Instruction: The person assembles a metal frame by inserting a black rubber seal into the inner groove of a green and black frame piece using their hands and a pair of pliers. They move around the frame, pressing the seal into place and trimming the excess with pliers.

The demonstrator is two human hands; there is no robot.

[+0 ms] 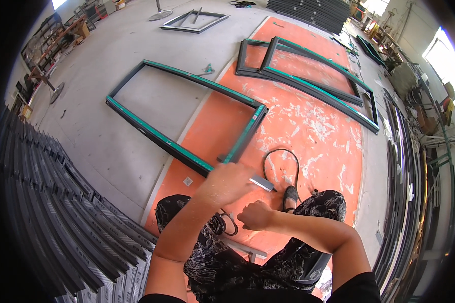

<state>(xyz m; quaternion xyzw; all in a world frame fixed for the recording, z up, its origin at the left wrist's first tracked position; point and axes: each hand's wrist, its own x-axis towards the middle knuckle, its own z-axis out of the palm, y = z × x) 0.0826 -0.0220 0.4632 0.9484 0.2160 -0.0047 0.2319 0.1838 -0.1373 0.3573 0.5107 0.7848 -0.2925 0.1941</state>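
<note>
A long frame of dark profiles with green strips (177, 150) lies flat before me, its near corner close to my left hand. My left hand (226, 183) is closed, slightly smeared, around a short dark bar with a bright silver edge (263, 183); its exact kind does not show. Closed like a fist, my right hand (256, 215) is held just below and right of it, over the floor between my knees. Whatever its fingers may hold is hidden. A thin black cord or strip (297, 162) loops on the floor just beyond the bar.
Two more frames (318, 83) overlap at the right on the worn orange floor covering (328, 146). Another frame (194, 21) lies farther off on grey floor. Stacked dark profiles (71, 212) fill the left, and long profiles (402, 177) line the right. A small green tool (208, 69) lies beyond the nearest frame.
</note>
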